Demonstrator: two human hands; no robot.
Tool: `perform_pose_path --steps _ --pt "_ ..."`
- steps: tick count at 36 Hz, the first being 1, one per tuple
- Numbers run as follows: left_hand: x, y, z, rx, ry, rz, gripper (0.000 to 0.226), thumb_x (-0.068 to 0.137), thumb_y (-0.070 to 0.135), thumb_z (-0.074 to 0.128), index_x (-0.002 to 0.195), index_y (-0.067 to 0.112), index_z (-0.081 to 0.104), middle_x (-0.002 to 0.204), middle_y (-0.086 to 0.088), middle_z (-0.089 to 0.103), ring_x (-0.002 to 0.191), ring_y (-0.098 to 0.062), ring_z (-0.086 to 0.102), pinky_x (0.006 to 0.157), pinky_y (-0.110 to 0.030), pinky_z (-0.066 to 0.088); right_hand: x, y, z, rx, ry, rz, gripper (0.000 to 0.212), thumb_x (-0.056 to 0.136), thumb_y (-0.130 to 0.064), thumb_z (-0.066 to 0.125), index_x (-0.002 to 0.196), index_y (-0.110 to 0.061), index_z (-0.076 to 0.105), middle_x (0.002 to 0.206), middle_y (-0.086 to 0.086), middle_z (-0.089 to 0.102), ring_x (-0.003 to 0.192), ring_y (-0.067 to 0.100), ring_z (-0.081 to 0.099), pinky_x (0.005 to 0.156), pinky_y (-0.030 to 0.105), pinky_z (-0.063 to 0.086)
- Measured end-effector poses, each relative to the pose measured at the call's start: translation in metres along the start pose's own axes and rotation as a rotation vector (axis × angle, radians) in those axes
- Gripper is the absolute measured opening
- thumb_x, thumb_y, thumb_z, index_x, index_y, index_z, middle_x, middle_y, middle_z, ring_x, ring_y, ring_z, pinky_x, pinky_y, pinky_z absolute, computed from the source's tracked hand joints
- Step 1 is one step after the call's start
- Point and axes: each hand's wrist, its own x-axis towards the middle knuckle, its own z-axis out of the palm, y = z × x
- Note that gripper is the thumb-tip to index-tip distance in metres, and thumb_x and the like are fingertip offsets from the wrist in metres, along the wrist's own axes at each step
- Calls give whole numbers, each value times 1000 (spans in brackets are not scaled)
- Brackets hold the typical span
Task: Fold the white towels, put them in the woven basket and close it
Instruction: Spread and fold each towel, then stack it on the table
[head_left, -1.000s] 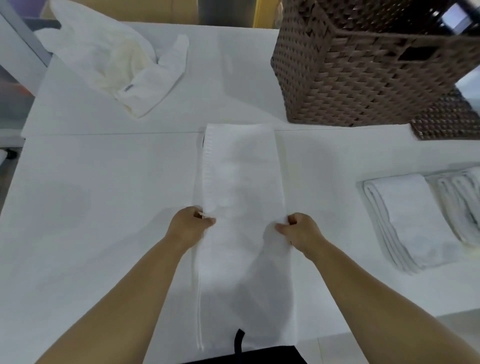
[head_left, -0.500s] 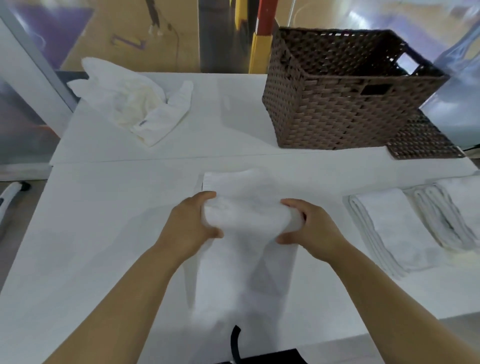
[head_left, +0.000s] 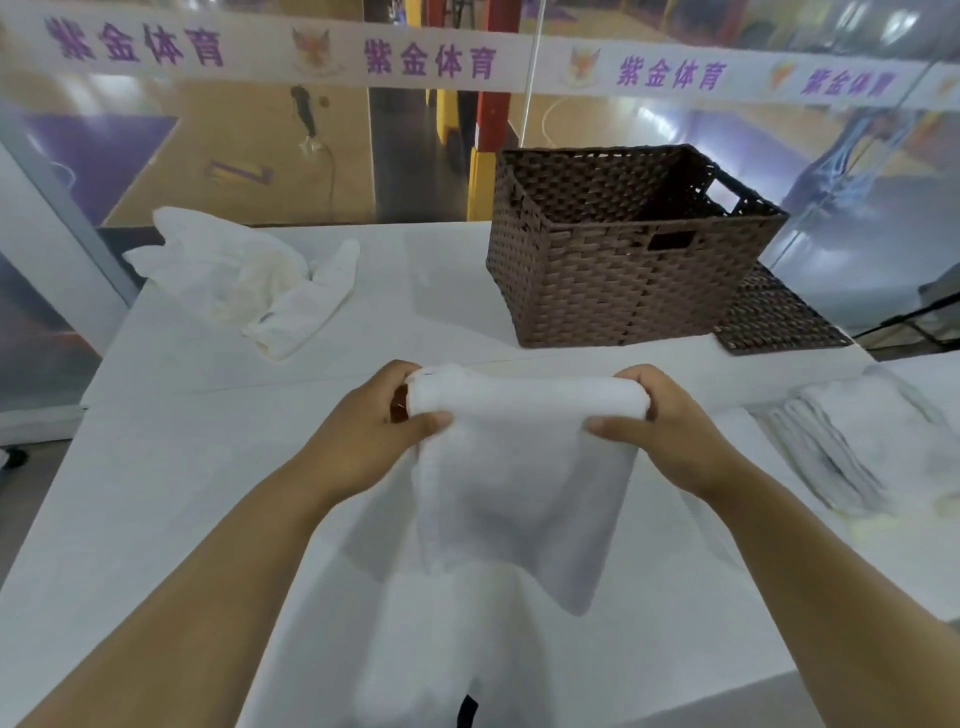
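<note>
1. The left hand (head_left: 374, 428) and the right hand (head_left: 672, 426) each grip one end of a long white terry towel (head_left: 524, 467). The thumbs are on the near side, and the fingers curl over the far side of a thick fold at its top.
2. That fold spans the gap between the two hands, raised off the white table (head_left: 156, 467). The rest of the towel hangs from the hands toward the person, and its lower part lies on the table between the forearms.
3. Beyond the right hand, well apart, stands the brown woven rectangular basket (head_left: 623, 280). It is open-topped, with a handle cut-out in its near wall.
4. The flat brown woven lid (head_left: 776, 322) lies on the table just beside the basket, further right than the right hand.
5. Near the right hand, on its right, lie folded white towels (head_left: 872, 431).
6. Beyond the left hand and to its left sits a crumpled heap of white towels (head_left: 244, 270). A small bluish label on one is too small to read.
7. Far beyond both hands, a white banner (head_left: 431, 60) repeats the purple writing "紫金体育" beside a crest emblem.
</note>
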Motion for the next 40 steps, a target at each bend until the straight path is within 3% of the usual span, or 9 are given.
perform_pose_path --steps 3,6,10,16,21,24,28,34,40 --pt "6 7 11 -89 -2 -51 28 88 34 62 112 27 50 103 8 66 89 -11 65 79 -33 54 0 6 -7 61 32 48 32 83 -22 70 107 -16 51 99 -7 55 87 6 54 66 17 44" --pt "14 6 28 -118 12 -89 32 90 33 59 119 25 47 106 6 65 88 -12 65 75 -28 54 5 16 -11 73 59 103 36 86 -29 66 116 -17 48 102 -10 54 91 6 55 67 17 44" --pt "28 -18 60 -51 59 -200 46 90 29 61 131 21 42 119 1 57 92 -19 64 77 -28 50 21 50 -5 -29 82 279 65 81 -42 70 132 -18 37 113 0 53 98 16 55 79 28 47" --pt "17 -71 110 253 -159 -415 68 82 45 67 138 18 37 135 -6 49 116 -21 53 94 -32 44 3 115 21 -399 -199 479 90 80 -36 74 147 -13 18 140 10 43 123 28 48 95 34 42" --pt "-6 -83 137 219 -292 -543 65 86 41 63 138 12 38 114 -2 59 101 -16 58 79 -23 41 -21 142 33 -371 -238 616 72 82 -31 72 136 -10 29 125 11 51 105 28 56 77 33 45" --pt "-16 -86 148 233 -304 -517 41 89 40 59 117 11 56 90 4 64 78 -7 61 63 -17 42 -33 151 41 -328 -242 681 63 84 -34 69 128 -6 35 119 10 55 103 28 57 79 34 47" --pt "-19 -87 155 227 -224 -479 22 88 36 62 92 14 64 92 -3 62 69 -6 59 54 -9 38 -42 160 47 -234 -219 744 53 88 -39 63 123 -5 44 114 9 57 99 26 57 78 33 46" --pt "-19 -75 163 213 -225 -517 27 89 37 60 72 21 47 70 4 55 62 -6 51 53 -17 35 -41 160 43 -10 -170 796 36 88 -37 63 106 -6 58 105 7 65 95 26 62 87 41 52" --pt "-11 -80 163 112 -276 -600 35 88 38 61 70 11 49 70 -3 57 60 -12 52 52 -21 36 -39 149 32 353 -168 877 17 89 -22 65 97 -8 60 97 9 68 86 27 66 77 42 56"
